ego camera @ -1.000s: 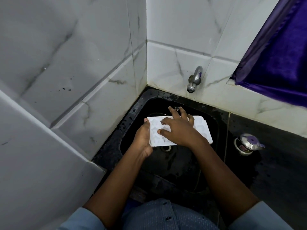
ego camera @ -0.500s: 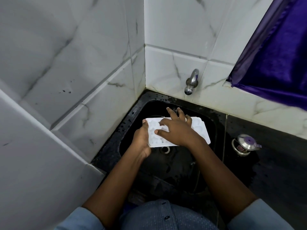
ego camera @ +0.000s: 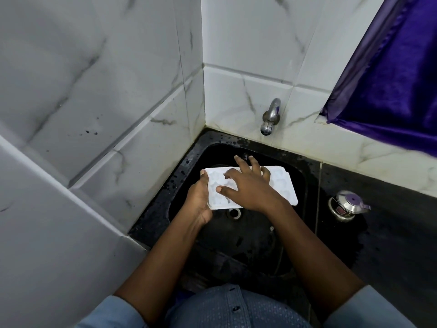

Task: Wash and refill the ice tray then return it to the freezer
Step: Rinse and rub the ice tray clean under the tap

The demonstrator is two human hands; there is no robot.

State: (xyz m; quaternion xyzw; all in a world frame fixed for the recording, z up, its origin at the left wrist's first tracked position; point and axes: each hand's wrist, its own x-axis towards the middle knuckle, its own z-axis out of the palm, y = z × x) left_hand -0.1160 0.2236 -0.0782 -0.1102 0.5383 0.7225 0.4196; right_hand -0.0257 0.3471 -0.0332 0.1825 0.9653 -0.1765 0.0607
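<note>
Left hand [ego camera: 199,202] grips the left end of the tray [ego camera: 282,185], thumb on top. The tray sits over the sink [ego camera: 186,162], below the tap [ego camera: 270,117]. Right hand [ego camera: 250,190] rests on it, fingers spread.

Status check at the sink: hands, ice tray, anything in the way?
Left hand grips the ice tray by its left end, over the sink. Right hand spread flat on top. Steel pot aside on the counter; nothing blocking.
</note>
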